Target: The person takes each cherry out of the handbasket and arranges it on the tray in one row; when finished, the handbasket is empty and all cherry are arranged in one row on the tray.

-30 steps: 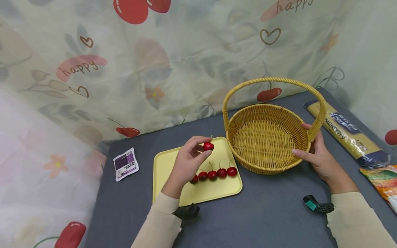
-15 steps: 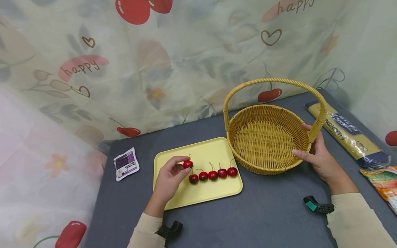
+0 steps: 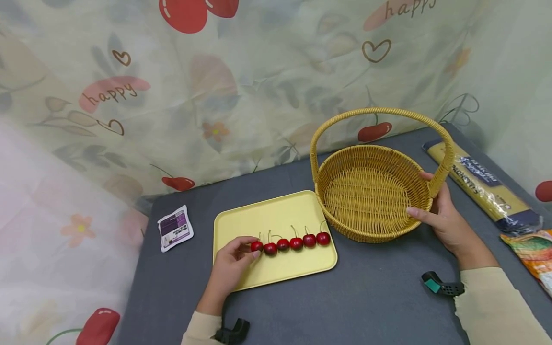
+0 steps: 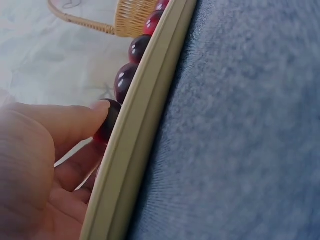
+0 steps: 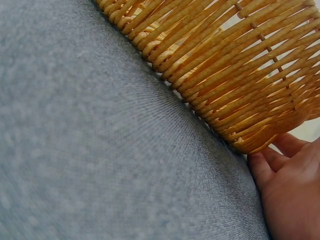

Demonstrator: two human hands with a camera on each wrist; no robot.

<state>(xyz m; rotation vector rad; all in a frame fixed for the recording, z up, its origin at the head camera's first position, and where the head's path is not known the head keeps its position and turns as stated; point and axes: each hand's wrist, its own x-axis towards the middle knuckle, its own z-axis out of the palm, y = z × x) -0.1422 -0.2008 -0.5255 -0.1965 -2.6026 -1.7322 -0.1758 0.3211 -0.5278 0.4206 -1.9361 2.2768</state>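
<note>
My left hand [image 3: 229, 266] pinches a dark red cherry [image 3: 257, 246] between thumb and fingers at the left end of a row. Several more stemmed cherries [image 3: 296, 244] run to the right across the yellow tray [image 3: 267, 213]. In the left wrist view the thumb tip lies against the pinched cherry [image 4: 107, 125], just behind the tray's rim [image 4: 127, 150]. My right hand [image 3: 448, 230] grips the right side of a round wicker basket [image 3: 366, 201], thumb over the rim below the tall handle. From the right wrist view, its fingers sit low against the woven wall [image 5: 235, 85].
The basket stands right against the tray's right edge. A small purple-and-white packet [image 3: 175, 228] lies left of the tray. At the far right are a long pasta packet [image 3: 483, 182] and an orange bag [image 3: 534, 256]. A printed cloth [image 3: 258, 86] hangs behind the grey table.
My left hand has carried the cherry left and down from above the tray, to the left end of the row. The right hand and basket have stayed in place.
</note>
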